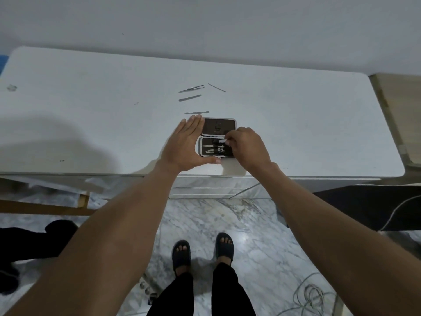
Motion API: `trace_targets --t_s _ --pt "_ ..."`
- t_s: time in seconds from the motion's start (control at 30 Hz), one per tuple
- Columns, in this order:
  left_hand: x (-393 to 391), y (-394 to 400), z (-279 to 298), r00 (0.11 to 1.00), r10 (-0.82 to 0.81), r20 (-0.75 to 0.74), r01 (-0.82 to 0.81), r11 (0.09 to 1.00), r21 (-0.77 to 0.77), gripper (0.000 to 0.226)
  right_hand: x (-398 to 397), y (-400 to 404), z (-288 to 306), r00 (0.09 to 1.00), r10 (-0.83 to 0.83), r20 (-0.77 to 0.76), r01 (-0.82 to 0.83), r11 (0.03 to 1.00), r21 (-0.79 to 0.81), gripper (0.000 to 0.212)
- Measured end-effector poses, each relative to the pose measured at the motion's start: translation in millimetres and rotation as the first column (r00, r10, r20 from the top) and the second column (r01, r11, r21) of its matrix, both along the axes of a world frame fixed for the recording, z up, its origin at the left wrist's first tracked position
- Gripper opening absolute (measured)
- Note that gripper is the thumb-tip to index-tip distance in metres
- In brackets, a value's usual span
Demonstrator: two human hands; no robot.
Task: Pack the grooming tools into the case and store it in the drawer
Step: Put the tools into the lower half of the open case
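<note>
A small black grooming case lies open on the white tabletop, lid half farther from me, tray half nearer. Two metal tools sit in the tray. My left hand is flat with fingers apart, bracing the case's left side, thumb along its near edge. My right hand pinches a small metal tool at the top of the tray. Beyond the case lie loose tools: tweezers, a thin pick, a nail file and a flat pusher.
The table's front edge runs just below my hands, with a drawer front under it. A wooden unit stands at the right. Marble floor, my sandalled feet, cables and dark objects lie below.
</note>
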State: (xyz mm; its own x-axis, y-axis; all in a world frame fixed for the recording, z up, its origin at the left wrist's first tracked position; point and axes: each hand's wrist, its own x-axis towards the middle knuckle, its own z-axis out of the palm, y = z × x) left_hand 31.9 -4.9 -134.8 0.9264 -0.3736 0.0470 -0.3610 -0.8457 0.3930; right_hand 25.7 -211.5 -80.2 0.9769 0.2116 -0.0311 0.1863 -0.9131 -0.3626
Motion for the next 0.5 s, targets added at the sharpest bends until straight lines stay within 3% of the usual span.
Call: trace_targets --t_s 0.5 --pt "3 1 -7 1.0 -0.004 0.026 0.004 1.0 -0.009 0.142 -1 13 -5 0.998 0.028 0.059 -0.025 0.998 -0.055 0.019"
